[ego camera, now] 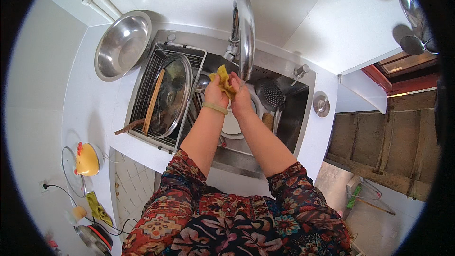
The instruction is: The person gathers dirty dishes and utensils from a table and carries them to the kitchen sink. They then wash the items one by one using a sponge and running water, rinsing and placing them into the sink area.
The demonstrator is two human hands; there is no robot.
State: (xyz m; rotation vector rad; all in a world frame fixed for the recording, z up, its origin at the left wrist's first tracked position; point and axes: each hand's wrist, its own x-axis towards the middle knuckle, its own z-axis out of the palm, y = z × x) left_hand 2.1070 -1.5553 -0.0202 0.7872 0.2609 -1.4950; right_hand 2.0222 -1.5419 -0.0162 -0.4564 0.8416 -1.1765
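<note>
A crumpled yellow cloth [223, 80] is held between my two hands, just below and left of the spout of the chrome faucet [246, 39]. My left hand [215, 94], with a pale bangle [215, 108] at its wrist, grips the cloth from the left. On the cloth's right side is my right hand [241, 96], its fingers against the fabric. Beneath them, in the dark sink basin [292, 113], lie a pale round dish [233, 124], partly hidden by my arms, a perforated skimmer [270, 94] and a metal ladle [202, 82].
A wire drying rack [142, 96] at the left of the sink holds a glass lid with a metal rim [190, 94] and wooden chopsticks [154, 103]. A steel bowl [124, 46] leans behind it. A small metal lid [321, 106] lies right of the sink.
</note>
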